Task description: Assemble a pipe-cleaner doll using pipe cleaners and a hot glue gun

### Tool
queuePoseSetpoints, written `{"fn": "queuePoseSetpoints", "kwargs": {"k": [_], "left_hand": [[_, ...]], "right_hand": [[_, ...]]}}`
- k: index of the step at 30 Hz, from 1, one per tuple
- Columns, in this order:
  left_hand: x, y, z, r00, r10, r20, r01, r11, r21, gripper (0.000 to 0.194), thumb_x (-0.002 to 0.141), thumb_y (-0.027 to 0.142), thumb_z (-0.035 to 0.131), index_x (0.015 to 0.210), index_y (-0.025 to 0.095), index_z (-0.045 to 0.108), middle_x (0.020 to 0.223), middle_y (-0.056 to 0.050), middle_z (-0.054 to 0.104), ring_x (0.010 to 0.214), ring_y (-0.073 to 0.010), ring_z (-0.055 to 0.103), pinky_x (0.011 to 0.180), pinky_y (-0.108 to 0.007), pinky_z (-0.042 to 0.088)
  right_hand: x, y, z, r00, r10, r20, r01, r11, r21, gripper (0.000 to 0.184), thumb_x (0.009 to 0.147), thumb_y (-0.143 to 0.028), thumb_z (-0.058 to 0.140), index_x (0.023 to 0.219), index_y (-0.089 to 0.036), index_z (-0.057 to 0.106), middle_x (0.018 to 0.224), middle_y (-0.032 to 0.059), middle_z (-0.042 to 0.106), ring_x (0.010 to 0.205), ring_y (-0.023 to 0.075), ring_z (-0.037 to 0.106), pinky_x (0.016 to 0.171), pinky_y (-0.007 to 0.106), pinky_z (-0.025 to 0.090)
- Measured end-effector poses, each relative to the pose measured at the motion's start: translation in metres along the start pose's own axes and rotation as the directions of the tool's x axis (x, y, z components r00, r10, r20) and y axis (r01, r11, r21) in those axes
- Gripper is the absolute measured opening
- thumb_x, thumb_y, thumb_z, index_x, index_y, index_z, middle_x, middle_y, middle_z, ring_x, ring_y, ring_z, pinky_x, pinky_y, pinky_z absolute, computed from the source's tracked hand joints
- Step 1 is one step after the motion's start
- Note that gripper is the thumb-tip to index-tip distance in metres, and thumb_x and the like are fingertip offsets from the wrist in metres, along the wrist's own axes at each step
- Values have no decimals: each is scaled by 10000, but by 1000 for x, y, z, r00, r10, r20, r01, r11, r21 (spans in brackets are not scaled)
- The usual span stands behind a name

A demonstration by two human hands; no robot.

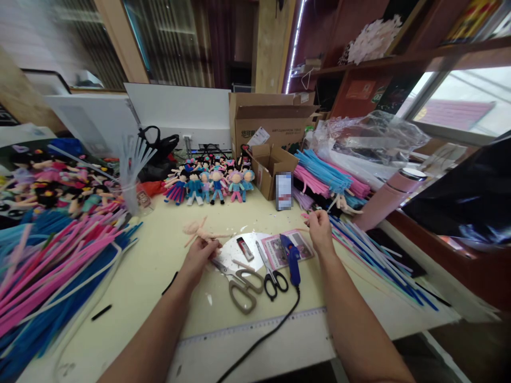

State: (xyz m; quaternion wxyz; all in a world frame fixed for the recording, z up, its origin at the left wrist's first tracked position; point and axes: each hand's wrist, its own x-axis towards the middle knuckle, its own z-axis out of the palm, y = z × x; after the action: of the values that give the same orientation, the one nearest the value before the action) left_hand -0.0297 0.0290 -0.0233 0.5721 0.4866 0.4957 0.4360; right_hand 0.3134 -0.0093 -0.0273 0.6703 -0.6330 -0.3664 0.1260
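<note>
pale doll (194,228) lies on the worktop (151,266) at the left hand (199,255), grip unclear; a soft hold keeps thin limbs straight; right hand (320,234) has fingers pinched, on what i cannot tell

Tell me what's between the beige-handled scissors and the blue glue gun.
The black-handled scissors, plus the left part of the pink printed card, which runs on under the glue gun. The head view shows it.
</note>
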Motion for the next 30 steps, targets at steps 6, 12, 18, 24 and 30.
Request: {"fn": "queuePoseSetpoints", "kwargs": {"k": [6, 12, 18, 24, 30], "left_hand": [[-1, 1, 0, 1000, -2, 7, 2, 1000, 4, 420, 577, 447, 750, 783, 143, 546, 705, -19, 642, 533, -93, 478, 527, -236, 355], [-2, 3, 1, 1000, -3, 4, 3, 1000, 7, 426, 567, 455, 754, 775, 145, 549, 697, -20, 635, 527, -97, 476, 520, -236, 351], [-3, 5, 2, 1000, -6, -8, 6, 1000, 1, 437, 538, 468, 764, 743, 148, 549, 686, -23, 635, 521, -100, 481, 516, -236, 347], [-3, 5, 2, 1000, -8, -5, 8, 1000, 0, 423, 557, 456, 755, 753, 150, 539, 679, -12, 629, 527, -97, 478, 531, -237, 355], [-1, 2, 1, 1000, -8, -1, 8, 1000, -2, 430, 563, 455, 757, 775, 145, 547, 688, -13, 633, 535, -99, 487, 536, -237, 358]], "right_hand": [[0, -1, 0, 1000, 3, 3, -4, 998, 61, 246, 767, -429, 595, 739, -216, 475, 642, -54, 531, 599, 122, 537, 644, 284, 434], [-1, -6, 1, 999, 33, 20, -36, 990, 134, 261, 712, -430, 652, 735, -198, 534, 649, -35, 565, 632, 133, 581, 665, 295, 466], [-1, -10, 3, 998, 64, 26, -67, 984, 166, 307, 665, -468, 682, 706, -196, 547, 641, -28, 575, 608, 134, 592, 653, 304, 497], [-3, -12, 2, 997, 77, 31, -82, 984, 160, 311, 677, -478, 671, 698, -190, 556, 653, -17, 592, 583, 125, 586, 634, 297, 504], [-1, -8, 2, 999, 54, 0, -53, 991, 121, 309, 735, -495, 608, 744, -201, 516, 668, -28, 574, 608, 124, 572, 659, 300, 489]]}}
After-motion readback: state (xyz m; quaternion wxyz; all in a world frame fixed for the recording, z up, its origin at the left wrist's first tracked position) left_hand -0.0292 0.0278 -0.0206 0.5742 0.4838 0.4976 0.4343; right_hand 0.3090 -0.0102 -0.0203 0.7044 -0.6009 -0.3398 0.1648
